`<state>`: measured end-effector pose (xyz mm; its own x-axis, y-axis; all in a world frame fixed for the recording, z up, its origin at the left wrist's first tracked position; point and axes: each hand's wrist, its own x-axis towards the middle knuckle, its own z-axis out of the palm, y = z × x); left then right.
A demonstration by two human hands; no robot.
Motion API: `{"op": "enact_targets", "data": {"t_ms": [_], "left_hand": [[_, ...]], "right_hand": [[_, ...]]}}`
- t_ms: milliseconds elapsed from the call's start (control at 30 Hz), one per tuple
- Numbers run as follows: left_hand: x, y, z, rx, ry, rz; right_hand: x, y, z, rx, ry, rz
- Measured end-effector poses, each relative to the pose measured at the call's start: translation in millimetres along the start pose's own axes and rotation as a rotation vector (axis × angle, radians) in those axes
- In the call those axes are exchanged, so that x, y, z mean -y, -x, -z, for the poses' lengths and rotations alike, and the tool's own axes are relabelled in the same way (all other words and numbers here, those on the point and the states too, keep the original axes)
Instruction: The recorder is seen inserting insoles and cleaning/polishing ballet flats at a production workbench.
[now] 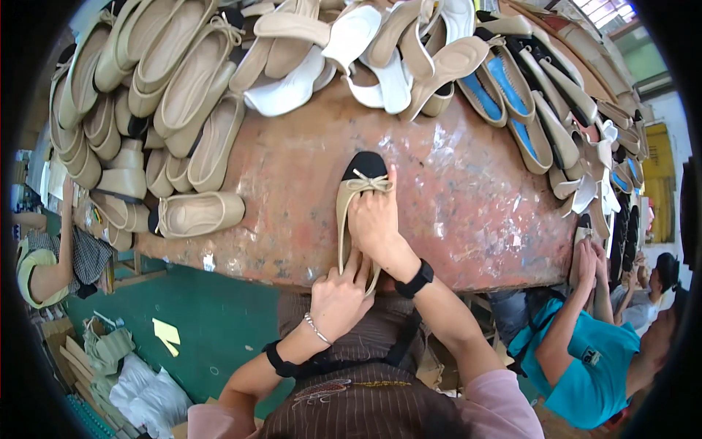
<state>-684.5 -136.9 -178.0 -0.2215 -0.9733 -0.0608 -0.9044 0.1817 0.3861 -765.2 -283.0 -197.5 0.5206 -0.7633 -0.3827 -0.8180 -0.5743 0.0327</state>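
Observation:
A beige ballet flat point(365, 167) with a black toe cap and a thin beige bow lies in front of me at the table's near edge, toe pointing away. My right hand point(374, 222) grips it from above, its index finger stretched along the right side of the toe and the other fingers curled into the shoe's opening. At the heel end, my left hand point(339, 298) holds the shoe with fingers reaching into the opening. Both hands partly cover the inside of the shoe and its heel.
Finished-looking beige flats point(208, 143) are piled on the left of the worn brown table point(292, 175). White and beige insoles point(351, 36) heap up at the back. Shoes with blue linings point(512, 80) lie at the right. A person in a teal shirt point(585, 358) works at right.

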Motion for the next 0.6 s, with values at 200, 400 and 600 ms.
{"op": "enact_targets", "data": {"t_ms": [200, 400, 600], "left_hand": [[45.5, 17.7, 43.8, -0.112, 0.091, 0.06], [88.2, 11.1, 88.4, -0.151, -0.035, 0.324], [31.1, -94.2, 120.0, -0.094, 0.172, -0.024]], "right_hand": [[-90.7, 12.2, 68.5, -0.206, -0.84, 0.407], [-183.4, -92.1, 47.4, -0.961, 0.006, -0.134], [-219.3, -88.9, 62.0, -0.879, -0.015, 0.048]]}}
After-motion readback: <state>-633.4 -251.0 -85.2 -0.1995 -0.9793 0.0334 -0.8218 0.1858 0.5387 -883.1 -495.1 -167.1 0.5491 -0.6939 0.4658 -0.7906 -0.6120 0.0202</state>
